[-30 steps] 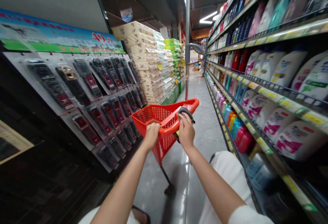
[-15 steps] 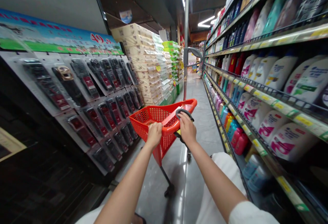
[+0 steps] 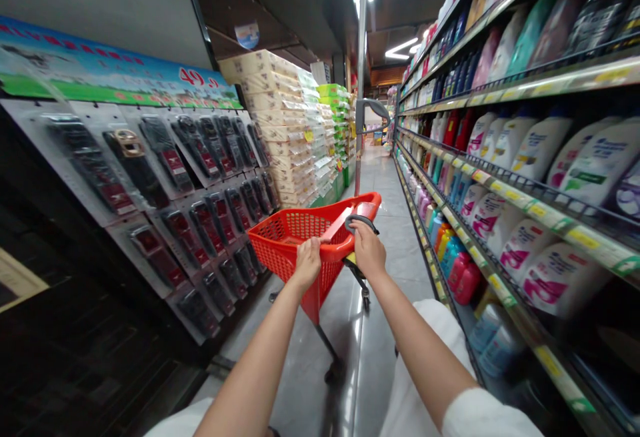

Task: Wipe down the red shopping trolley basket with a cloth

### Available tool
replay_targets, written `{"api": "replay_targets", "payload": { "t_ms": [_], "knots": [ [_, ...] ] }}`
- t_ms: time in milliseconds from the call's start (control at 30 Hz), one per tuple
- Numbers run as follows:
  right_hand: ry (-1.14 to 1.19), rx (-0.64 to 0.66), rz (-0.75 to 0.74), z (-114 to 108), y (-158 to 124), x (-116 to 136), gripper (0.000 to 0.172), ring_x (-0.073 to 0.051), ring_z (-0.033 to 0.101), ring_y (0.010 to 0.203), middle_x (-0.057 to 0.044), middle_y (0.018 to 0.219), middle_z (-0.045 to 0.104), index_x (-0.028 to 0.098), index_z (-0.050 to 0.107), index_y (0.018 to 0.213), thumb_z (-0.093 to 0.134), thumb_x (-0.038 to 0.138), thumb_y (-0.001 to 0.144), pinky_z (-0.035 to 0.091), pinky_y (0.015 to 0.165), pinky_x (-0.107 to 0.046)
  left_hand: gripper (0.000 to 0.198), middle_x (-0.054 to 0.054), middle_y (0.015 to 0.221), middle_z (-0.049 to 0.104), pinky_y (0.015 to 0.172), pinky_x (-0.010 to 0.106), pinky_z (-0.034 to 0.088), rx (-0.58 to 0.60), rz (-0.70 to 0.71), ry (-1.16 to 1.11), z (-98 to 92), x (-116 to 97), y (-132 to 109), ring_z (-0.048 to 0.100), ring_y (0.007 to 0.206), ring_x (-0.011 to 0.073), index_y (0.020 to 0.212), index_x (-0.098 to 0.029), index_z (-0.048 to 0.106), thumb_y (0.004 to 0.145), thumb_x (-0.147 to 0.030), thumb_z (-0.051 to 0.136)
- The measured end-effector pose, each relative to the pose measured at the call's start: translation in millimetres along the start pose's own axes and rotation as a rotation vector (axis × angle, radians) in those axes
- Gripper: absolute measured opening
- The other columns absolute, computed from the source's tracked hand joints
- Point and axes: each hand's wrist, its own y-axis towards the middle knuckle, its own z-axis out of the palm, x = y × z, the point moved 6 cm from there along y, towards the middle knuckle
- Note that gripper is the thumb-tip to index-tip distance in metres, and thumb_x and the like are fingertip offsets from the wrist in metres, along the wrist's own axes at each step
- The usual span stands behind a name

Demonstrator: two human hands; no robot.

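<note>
Both hands on cart (image 3: 273, 247), mid-aisle, just ahead of body. L hand (image 3: 307, 260) curled over near rim (image 3: 340, 251); R hand (image 3: 369, 252) wrapped round grey grip (image 3: 364, 218), rt side. Chg in last sec: cart swung a bit left in view; L wheel (image 3: 273, 297) & R wheel (image 3: 367, 302) now show, hidden 1 s ago. Belts (image 3: 167, 147) to left barely shifted; bottles (image 3: 540, 147) to rt slid inward. Prob. slight turn, little headway. Holds unchanged, so steering looks under ctrl. Pole (image 3: 361, 44) rises beyond basket; can't tell if attached. Cartons (image 3: 280, 117) stacked fwd left, well apart from hands.
</note>
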Motion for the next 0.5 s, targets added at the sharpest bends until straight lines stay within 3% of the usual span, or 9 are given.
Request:
{"api": "replay_targets", "payload": {
  "t_ms": [133,233,400,500],
  "knots": [
    [-0.268,0.049,-0.077,3.1,-28.5,28.4,0.032,-0.018,0.064,0.09,-0.004,0.123,0.064,0.026,0.064,0.116,0.04,0.023,0.094,0.048,0.08,-0.028,0.057,0.005,0.118,0.064,0.111,0.046,0.029,0.002,-0.04,0.062,9.0,-8.8,-3.9,0.05,0.121,0.0199,0.119,-0.025,0.062,0.1,-0.038,0.009],
    [-0.309,0.046,-0.218,2.6,-46.4,34.0,0.033,-0.017,0.063,0.087,-0.004,0.125,0.062,0.028,0.062,0.12,0.044,0.024,0.093,0.047,0.078,-0.027,0.055,0.004,0.119,0.064,0.11,0.042,0.031,-0.002,0.001,0.109,8.9,-16.7,-14.7,0.051,0.121,0.0187,0.12,-0.026,0.061,0.101,-0.036,0.011],
    [-0.144,-0.021,-0.385,-12.2,-44.0,4.5,0.032,-0.017,0.06,0.105,-0.005,0.119,0.065,0.023,0.066,0.113,0.042,0.021,0.092,0.044,0.089,-0.026,0.046,0.003,0.122,0.066,0.107,0.038,0.037,0.06,0.135,0.069,5.3,-24.8,-21.7,0.054,0.118,0.0175,0.123,-0.024,0.061,0.1,-0.034,0.021],
    [-0.025,-0.031,-0.413,-28.7,-32.0,-16.1,0.032,-0.016,0.059,0.108,-0.005,0.114,0.066,0.021,0.067,0.107,0.038,0.021,0.093,0.044,0.091,-0.026,0.044,0.008,0.129,0.063,0.107,0.036,0.039,0.127,0.217,0.014,-3.1,-13.6,-13.9,0.055,0.121,0.0183,0.128,-0.019,0.059,0.097,-0.038,0.034]
  ]
}}
